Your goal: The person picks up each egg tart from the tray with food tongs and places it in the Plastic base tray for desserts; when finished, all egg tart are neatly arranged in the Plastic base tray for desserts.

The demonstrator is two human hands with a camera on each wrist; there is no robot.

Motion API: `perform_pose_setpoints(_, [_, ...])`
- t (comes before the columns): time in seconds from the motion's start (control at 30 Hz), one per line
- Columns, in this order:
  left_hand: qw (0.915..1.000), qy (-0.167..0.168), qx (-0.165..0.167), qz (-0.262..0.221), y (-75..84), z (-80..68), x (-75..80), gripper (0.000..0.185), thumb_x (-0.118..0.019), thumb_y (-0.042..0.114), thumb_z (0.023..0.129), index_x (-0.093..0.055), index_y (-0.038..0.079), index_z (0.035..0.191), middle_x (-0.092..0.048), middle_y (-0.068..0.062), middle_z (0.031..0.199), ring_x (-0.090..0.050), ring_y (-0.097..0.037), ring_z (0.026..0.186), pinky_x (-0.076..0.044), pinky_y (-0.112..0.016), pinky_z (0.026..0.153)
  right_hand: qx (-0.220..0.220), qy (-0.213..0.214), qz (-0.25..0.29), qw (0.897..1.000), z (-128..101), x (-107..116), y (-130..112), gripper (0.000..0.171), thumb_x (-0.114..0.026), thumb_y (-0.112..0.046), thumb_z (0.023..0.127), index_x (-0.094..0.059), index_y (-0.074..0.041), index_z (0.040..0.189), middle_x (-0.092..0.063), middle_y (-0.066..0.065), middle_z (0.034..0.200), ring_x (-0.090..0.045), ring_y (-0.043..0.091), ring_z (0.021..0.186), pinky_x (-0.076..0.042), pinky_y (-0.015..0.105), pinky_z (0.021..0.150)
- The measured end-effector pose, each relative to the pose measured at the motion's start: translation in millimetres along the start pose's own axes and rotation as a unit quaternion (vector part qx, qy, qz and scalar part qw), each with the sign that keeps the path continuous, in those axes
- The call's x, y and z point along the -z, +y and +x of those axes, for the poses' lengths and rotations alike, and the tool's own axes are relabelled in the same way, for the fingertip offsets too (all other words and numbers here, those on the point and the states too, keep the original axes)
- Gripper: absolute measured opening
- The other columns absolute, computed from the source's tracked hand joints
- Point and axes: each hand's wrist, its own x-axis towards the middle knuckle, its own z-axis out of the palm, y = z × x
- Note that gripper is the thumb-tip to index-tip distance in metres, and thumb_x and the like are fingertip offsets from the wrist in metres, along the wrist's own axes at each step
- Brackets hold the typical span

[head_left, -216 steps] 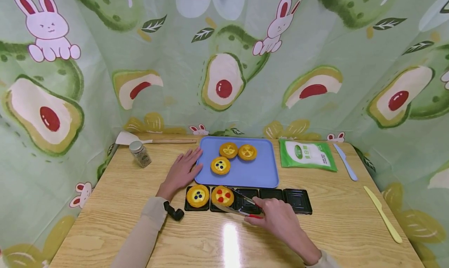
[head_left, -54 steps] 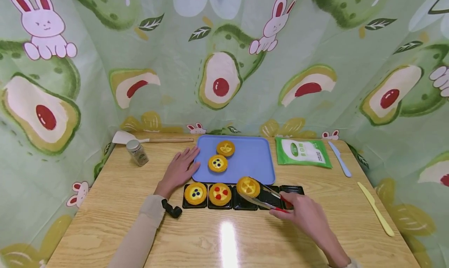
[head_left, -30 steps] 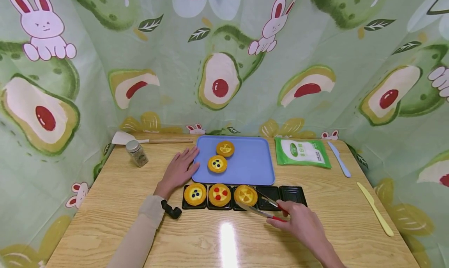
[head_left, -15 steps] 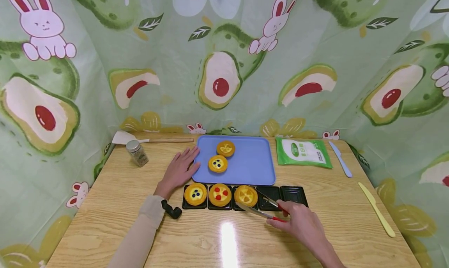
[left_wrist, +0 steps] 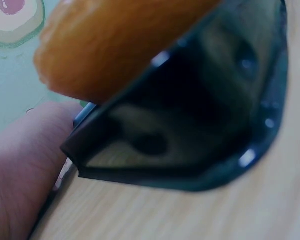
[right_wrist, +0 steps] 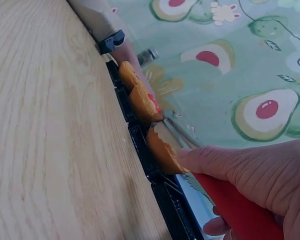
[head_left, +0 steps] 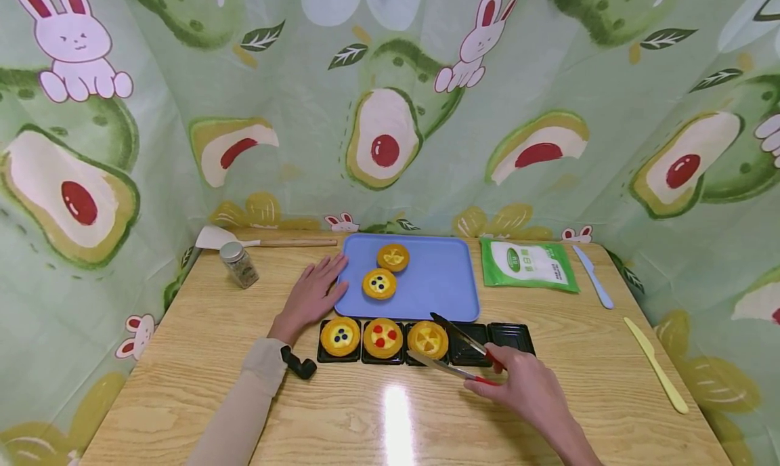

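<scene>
The right hand [head_left: 524, 391] grips spread tongs [head_left: 457, 352] just off the yellow tart [head_left: 428, 339] seated in the third black tray [head_left: 426, 355], while the left hand [head_left: 312, 295] lies flat on the desk [head_left: 183, 357], fingertips steadying the blue tray [head_left: 439, 283].

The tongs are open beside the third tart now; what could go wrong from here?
1. The tongs in the right hand are spread around the yellow tart; pulling back carelessly might drag it off its black tray.
2. The arms pass over the empty tray, which might shift.
3. The left hand only rests by the blue tray, so the black trays are unsteadied.
</scene>
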Motion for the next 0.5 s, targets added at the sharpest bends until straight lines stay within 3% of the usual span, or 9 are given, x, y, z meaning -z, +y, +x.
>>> perform_pose_setpoints(0.23, [1.0,-0.001,0.002,0.001,-0.5,-0.7,0.3,0.066,-0.041,0.052,0.11,-0.027,0.023,0.168,-0.025,0.004,0.172,-0.017,-0.027,0.161,-0.012,-0.055,0.129,-0.005,0.005,0.011,1.0,4.8,5.9,-0.9,0.072,-0.09,-0.059,0.074,-0.075,-0.006,0.12,-0.059,-0.004,0.076,-0.047,0.013,0.066,-0.038,0.027,0.053])
perform_pose_setpoints(0.5, [1.0,0.001,0.002,-0.002,-0.4,0.1,-0.3,0.066,-0.042,0.052,0.11,-0.028,0.022,0.167,-0.025,0.004,0.172,-0.018,-0.029,0.161,-0.011,-0.056,0.128,0.009,0.022,0.021,1.0,15.3,14.0,-1.1,0.087,-0.083,-0.07,0.075,-0.072,-0.004,0.131,-0.072,0.004,0.091,-0.052,0.015,0.07,-0.041,0.029,0.055])
